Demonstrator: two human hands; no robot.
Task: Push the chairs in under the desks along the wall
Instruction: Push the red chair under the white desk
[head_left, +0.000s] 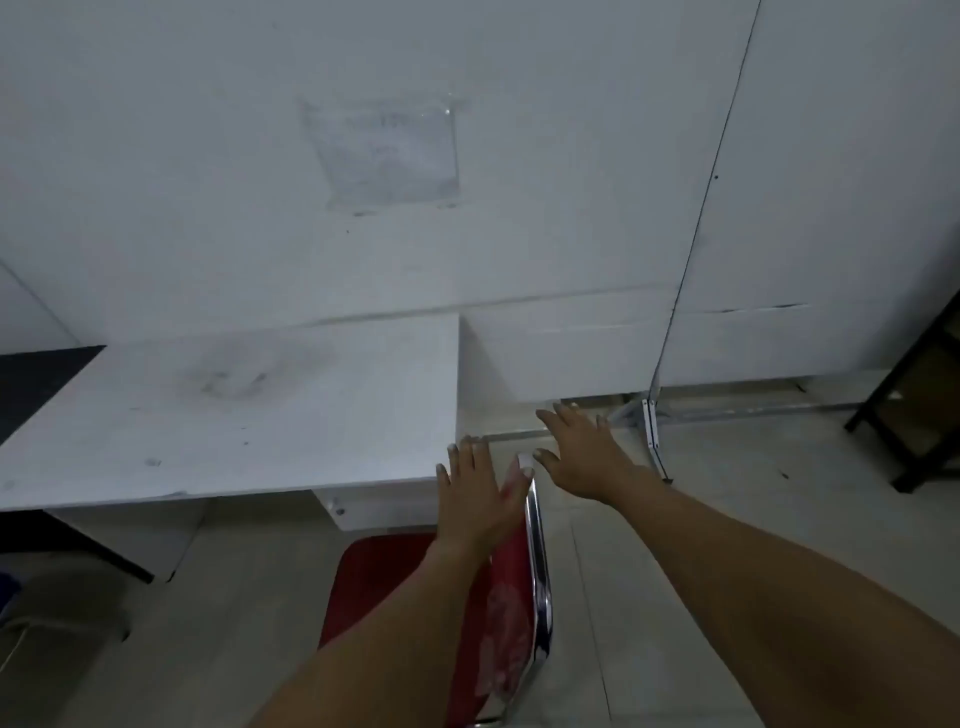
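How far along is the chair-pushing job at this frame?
Nothing looks done yet: the red chair stands out on the floor, its seat short of the white desk. In hand: the left hand is open at its chrome backrest; the right hand is spread, empty. Left: pushing it under. No other chairs are identifiable.

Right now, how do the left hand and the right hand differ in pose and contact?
The left hand lies over the red chair's chrome-framed backrest; the right hand hovers beyond it, over the floor. The left points straight ahead, the right angles leftward. Both are open, fingers spread.
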